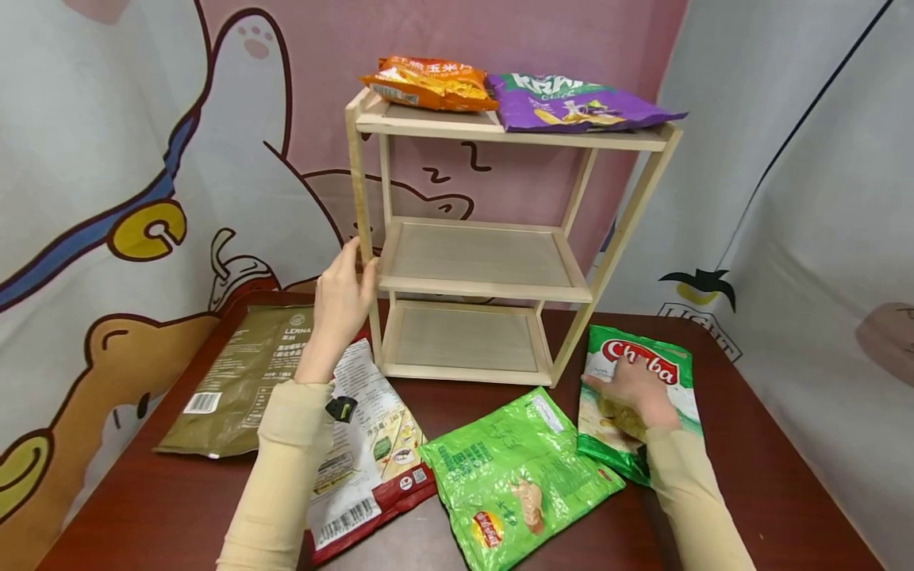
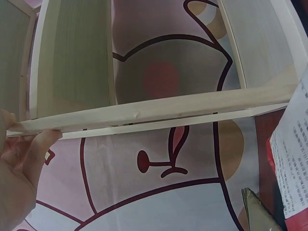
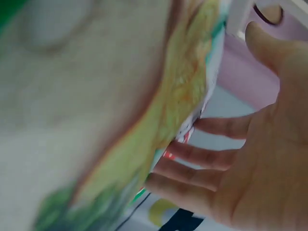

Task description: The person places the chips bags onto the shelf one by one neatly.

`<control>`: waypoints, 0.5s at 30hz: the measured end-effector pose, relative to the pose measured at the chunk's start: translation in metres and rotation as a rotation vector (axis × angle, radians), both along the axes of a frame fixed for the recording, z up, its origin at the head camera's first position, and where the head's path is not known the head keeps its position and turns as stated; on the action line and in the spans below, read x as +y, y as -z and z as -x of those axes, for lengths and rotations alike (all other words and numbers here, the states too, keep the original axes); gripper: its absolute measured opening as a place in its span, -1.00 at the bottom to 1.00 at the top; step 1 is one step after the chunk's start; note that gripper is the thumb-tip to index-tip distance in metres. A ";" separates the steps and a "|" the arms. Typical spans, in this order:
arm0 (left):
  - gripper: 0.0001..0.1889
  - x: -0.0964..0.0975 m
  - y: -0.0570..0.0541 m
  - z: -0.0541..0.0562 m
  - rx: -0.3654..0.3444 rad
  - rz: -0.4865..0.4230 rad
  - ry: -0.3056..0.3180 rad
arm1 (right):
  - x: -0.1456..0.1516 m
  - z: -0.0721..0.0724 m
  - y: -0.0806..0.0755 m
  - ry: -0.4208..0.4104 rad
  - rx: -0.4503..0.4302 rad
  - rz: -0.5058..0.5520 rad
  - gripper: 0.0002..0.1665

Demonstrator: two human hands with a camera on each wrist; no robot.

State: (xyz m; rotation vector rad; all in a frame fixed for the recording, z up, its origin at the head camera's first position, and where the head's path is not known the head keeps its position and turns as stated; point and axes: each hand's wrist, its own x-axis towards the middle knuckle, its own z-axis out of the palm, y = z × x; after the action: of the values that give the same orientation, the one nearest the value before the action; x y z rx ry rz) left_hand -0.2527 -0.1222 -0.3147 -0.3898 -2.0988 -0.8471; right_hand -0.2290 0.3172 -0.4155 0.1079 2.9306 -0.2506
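My left hand holds the left front post of a light wooden shelf rack, its thumb on one side and fingers on the other. In the left wrist view, that hand pinches the pale post. My right hand is over a green and white Chuba snack bag lying at the right of the rack. The right wrist view shows this hand with fairly straight fingers, their tips touching the bag; the thumb stands apart.
An orange snack bag and a purple one lie on the top shelf. On the dark table are a bright green chip bag, a white and red bag and an olive-brown bag. Printed cloth hangs behind.
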 end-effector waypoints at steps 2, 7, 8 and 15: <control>-0.65 0.000 0.000 0.000 0.001 -0.002 0.001 | -0.007 0.003 0.003 0.032 -0.006 -0.055 0.20; -0.64 0.000 0.000 0.001 0.004 -0.004 0.018 | -0.015 0.006 0.009 0.048 0.020 -0.136 0.07; -0.64 0.000 0.000 0.001 0.006 -0.003 0.015 | -0.015 0.006 0.009 0.041 0.033 -0.141 0.02; -0.64 -0.001 0.002 0.001 0.004 -0.003 -0.005 | -0.008 0.001 0.008 -0.080 0.149 -0.124 -0.32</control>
State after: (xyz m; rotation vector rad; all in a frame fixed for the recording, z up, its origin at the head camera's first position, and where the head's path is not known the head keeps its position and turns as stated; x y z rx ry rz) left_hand -0.2532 -0.1233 -0.3163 -0.3840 -2.0937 -0.8455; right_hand -0.2297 0.3095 -0.4231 -0.0108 3.0886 -0.0675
